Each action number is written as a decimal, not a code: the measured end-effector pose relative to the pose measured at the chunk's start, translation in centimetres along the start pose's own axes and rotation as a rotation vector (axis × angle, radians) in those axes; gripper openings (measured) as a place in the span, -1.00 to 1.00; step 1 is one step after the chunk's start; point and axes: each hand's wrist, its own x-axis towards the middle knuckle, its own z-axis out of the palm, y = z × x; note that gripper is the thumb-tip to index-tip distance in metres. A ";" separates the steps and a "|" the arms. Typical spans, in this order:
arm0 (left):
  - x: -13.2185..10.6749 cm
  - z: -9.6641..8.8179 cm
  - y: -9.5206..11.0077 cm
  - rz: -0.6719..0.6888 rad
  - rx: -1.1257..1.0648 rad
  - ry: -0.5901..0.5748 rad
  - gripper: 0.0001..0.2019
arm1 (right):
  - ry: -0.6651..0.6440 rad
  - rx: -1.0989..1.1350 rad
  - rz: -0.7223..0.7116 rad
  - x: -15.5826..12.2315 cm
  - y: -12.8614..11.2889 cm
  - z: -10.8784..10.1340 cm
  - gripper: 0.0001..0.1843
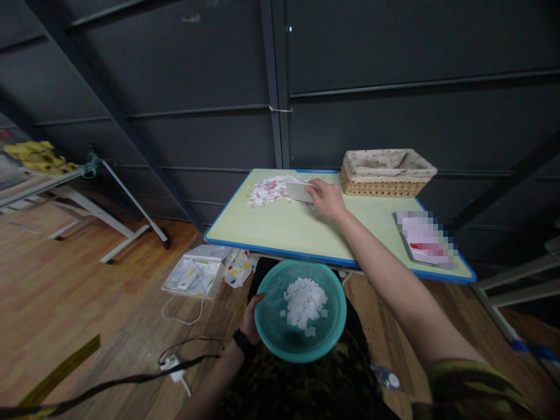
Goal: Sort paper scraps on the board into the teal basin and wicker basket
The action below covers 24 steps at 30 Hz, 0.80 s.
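My left hand (252, 319) grips the rim of a round teal plastic colander (332, 326), held over my lap just below the table's front edge. Inside the colander lies a heap of small white paper pieces (305, 300). Above the table, my right hand (327, 198) is closed on a flat, pale rectangular scraper (299, 191). Its far end meets the right side of a spread pile of white and pinkish paper pieces (268, 191). Most fingers of the left hand are hidden beneath the colander.
The light green table (271, 230) has a blue edge. A cloth-lined wicker basket (385, 185) stands at its back right; a flat, partly blurred item (426, 242) lies at the right. An open white box (192, 277), cables and a power strip (174, 367) are on the floor, left.
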 end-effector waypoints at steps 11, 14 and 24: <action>-0.2 0.5 0.1 0.059 0.036 0.003 -0.87 | 0.029 0.017 0.044 0.0 -0.2 -0.2 -0.60; -0.4 0.7 0.1 0.050 0.044 -0.013 -0.85 | 0.021 0.051 0.042 0.0 -0.3 -0.2 -0.61; -0.5 0.7 0.0 0.017 0.056 -0.037 -0.87 | 0.058 0.040 0.117 0.2 -0.3 -0.4 -0.60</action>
